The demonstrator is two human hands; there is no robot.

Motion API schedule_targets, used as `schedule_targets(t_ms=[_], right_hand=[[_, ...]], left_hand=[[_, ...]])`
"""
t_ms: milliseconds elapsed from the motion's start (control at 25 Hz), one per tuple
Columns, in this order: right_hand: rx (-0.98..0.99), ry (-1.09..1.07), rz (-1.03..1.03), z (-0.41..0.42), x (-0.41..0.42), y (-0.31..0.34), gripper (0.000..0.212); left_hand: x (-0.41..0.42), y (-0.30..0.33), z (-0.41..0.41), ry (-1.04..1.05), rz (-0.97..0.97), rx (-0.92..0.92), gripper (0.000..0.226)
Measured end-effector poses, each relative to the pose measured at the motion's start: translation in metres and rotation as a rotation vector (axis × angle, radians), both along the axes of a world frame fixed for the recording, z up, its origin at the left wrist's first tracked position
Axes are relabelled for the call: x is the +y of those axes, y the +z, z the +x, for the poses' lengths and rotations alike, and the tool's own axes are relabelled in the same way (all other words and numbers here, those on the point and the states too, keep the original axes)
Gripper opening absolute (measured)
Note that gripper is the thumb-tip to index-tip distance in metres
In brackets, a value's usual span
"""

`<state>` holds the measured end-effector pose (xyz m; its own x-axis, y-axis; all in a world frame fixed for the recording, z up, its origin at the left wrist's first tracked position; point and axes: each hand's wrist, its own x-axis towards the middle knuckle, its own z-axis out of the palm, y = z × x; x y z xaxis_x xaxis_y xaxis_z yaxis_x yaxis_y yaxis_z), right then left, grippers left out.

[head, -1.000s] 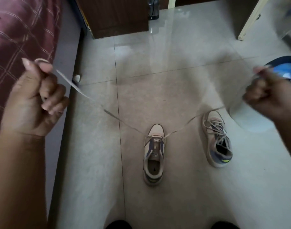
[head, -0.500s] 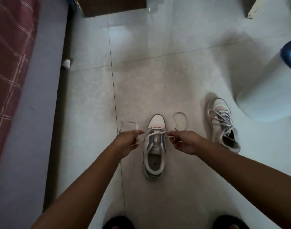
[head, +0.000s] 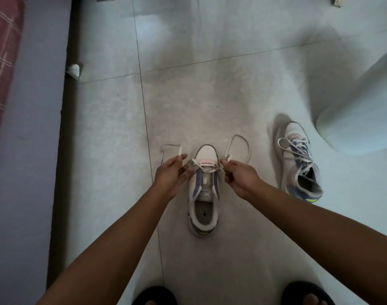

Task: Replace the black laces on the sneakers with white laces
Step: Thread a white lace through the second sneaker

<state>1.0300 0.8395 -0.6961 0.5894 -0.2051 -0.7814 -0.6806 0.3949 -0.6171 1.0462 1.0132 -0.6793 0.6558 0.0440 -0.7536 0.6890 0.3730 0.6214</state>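
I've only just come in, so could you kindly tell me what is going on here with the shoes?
A person is lacing the near sneaker on the tiled floor. The left hand and right hand each pinch one side of the white lace, which crosses only the eyelets nearest the toe, its loose ends curling on the floor. The other sneaker, to the right, is already laced in white.

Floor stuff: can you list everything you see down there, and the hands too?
Sneaker being laced: one, white and purple, centre of floor.
White lace: one, through its front eyelets, both ends looping onto the floor.
Second sneaker: one, white and purple, already laced, to the right.
Tiled floor: pale grey.
White container: one, far right.
Small white object: one, upper left.
Black slippers: two, bottom edge.
Left hand: pinches lace.
Right hand: pinches lace.
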Motion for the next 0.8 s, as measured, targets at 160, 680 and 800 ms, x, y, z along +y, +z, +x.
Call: schedule_targets(t_ms=[160, 680, 800], right_hand=[[-0.052, 0.008, -0.077, -0.013, -0.001, -0.002, 0.014], [-0.159, 0.304, -0.334, -0.01, -0.009, 0.007, 0.02], [-0.178, 0.325, -0.331, -0.012, -0.01, 0.005, 0.02]], left_hand=[[0.002, -0.009, -0.014, -0.066, 0.251, 0.031, 0.02], [-0.01, -0.012, -0.013, -0.164, 0.429, -0.144, 0.016], [-0.01, -0.013, -0.013, -0.26, 0.52, -0.225, 0.014]])
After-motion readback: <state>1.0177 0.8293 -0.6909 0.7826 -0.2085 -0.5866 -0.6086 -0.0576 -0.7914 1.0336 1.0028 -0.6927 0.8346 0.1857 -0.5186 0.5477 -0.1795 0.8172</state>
